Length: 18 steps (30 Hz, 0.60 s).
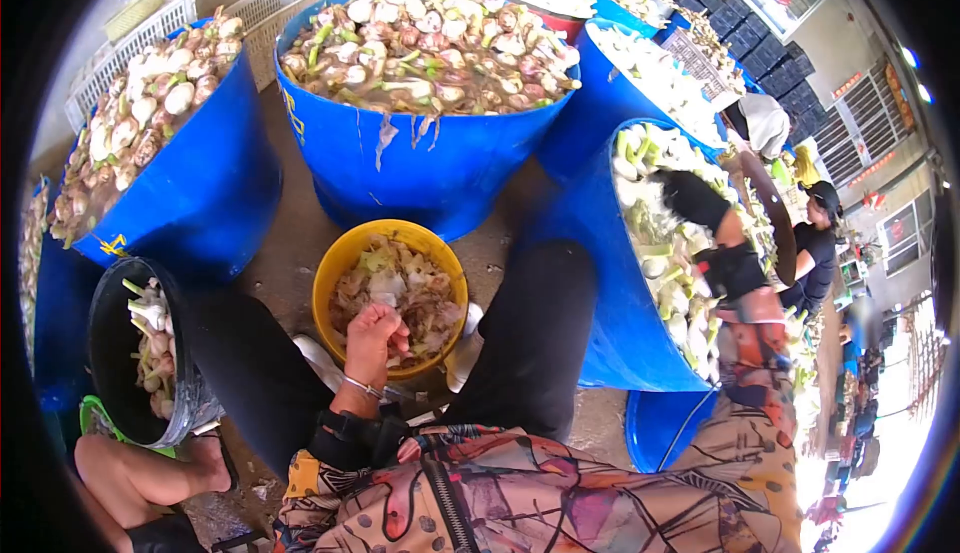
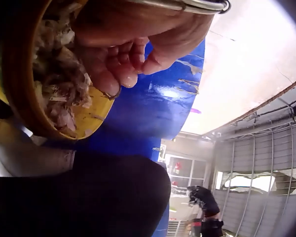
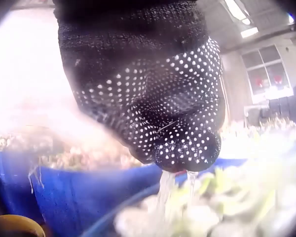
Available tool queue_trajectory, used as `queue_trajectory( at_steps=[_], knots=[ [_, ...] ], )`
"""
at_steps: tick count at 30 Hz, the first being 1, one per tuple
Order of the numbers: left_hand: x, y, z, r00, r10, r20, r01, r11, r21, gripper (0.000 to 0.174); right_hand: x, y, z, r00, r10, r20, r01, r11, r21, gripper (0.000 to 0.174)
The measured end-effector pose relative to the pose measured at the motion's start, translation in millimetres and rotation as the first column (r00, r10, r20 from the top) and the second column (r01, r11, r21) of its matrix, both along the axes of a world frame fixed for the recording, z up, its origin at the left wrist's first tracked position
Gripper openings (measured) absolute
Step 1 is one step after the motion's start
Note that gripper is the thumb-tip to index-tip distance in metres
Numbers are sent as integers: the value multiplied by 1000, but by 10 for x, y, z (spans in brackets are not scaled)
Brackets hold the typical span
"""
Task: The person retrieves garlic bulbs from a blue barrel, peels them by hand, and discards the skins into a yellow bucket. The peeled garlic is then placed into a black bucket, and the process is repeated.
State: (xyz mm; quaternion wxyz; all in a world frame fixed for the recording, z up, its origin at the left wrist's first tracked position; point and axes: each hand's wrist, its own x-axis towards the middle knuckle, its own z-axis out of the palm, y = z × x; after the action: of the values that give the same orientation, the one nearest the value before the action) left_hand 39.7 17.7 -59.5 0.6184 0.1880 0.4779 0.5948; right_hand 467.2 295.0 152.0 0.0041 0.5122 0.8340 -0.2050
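Note:
My bare left hand is over the yellow bucket, which holds loose garlic skins. In the left wrist view the fingers of that hand are curled, with nothing plainly between them, beside the bucket's rim. My right hand, in a black glove, is raised over a blue barrel of pale trimmed garlic. In the right wrist view the dotted glove is curled into a fist, and clear streaks like water hang below its fingertips. The inside of the fist is hidden.
Blue barrels of garlic stand ahead and at the left. A black bucket with garlic stems is by the left knee. Another person's leg shows at lower left; a person in black sits at the right.

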Motion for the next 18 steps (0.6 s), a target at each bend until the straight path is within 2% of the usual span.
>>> queue_trajectory(
  at_steps=[1, 2, 3, 4, 6, 7, 8, 10, 12, 14, 16, 18],
  knots=[
    [1, 4, 1, 1000, 4, 17, -4, 1000, -14, 6, -48, -25, 330, 977, 195, 89, -210, 949, 237, 34],
    [15, 30, 20, 999, 5, 32, -3, 999, -50, 6, -160, -104, 606, 996, 88, 11, -88, 962, 258, 23],
    [43, 59, 38, 999, 10, 53, -5, 996, -85, 6, -419, -257, 930, 975, 117, 189, -185, 899, 396, 17],
    [75, 75, 45, 997, 17, 76, -7, 993, -120, 6, -468, -151, 1042, 967, 120, 226, -209, 879, 428, 14],
    [137, 74, 20, 996, -23, 89, 30, 996, -87, 6, -699, -73, 1235, 967, 25, 252, -122, 917, 379, 19],
    [154, 69, 16, 996, -44, 84, 50, 996, -78, 6, -734, 124, 1173, 949, 221, 226, -307, 810, 499, 23],
    [156, 60, 7, 995, -64, 77, 70, 995, -70, 6, -792, 322, 1118, 935, 273, 225, -352, 779, 519, 26],
    [112, 41, -6, 995, -46, 87, 53, 996, -79, 5, -1134, 655, 913, 912, 408, 41, -374, 785, 495, 27],
    [60, 47, 25, 993, -11, 115, 23, 995, -101, 3, -1554, 1012, 520, 889, 443, -113, -359, 829, 429, 31],
    [11, 25, 77, 993, 21, 117, -9, 995, -103, 4, -2263, 779, 433, 916, 400, -15, -377, 875, 305, 32],
    [-28, 16, 107, 993, 34, 115, -21, 993, -115, 7, -2666, 893, 153, 813, 554, 180, -573, 702, 424, 35],
    [-76, 18, 59, 993, 43, 112, -33, 996, -86, 7, -2912, 955, -19, 792, 552, 260, -610, 689, 392, 39]
  ],
)
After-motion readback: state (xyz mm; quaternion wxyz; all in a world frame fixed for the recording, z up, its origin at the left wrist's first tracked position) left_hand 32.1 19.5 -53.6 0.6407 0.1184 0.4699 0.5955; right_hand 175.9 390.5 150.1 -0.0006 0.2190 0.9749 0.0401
